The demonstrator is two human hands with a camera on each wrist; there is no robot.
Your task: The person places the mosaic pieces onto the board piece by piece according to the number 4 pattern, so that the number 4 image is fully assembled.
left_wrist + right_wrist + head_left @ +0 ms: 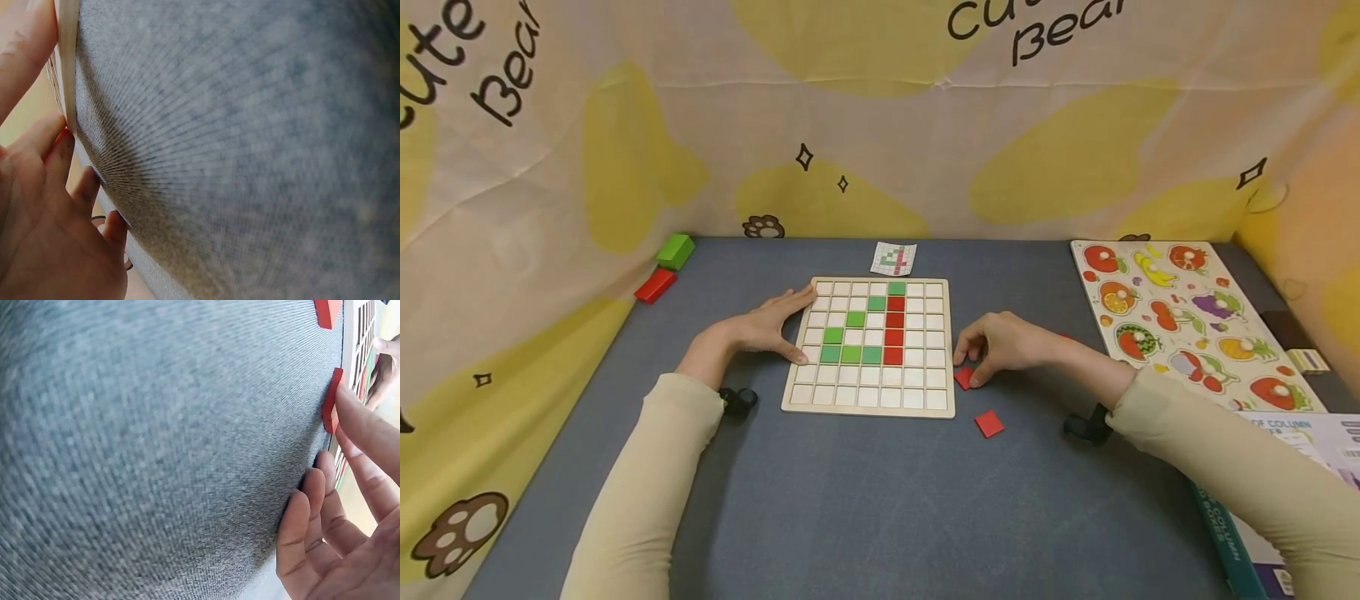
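Observation:
A wooden grid board [869,395] lies on the grey table, its white cells partly filled with green tiles [850,354] and a column of red tiles [894,321]. My left hand [767,323] rests along the board's left edge, fingers spread, thumb at the lower left; the left wrist view shows fingertips [62,134] right at the rim. Just off the right edge, my right hand [1006,343] pinches a loose red square tile [331,406] between thumb and finger. Another red tile [989,423] lies nearer me. A bit of red shows behind the right wrist.
Behind the board lies a small pattern card [892,259]. A green block [676,252] and a red block [657,285] sit at the far left. To the right are a fruit picture board [1168,292] and a box [1292,423] partly under the right forearm.

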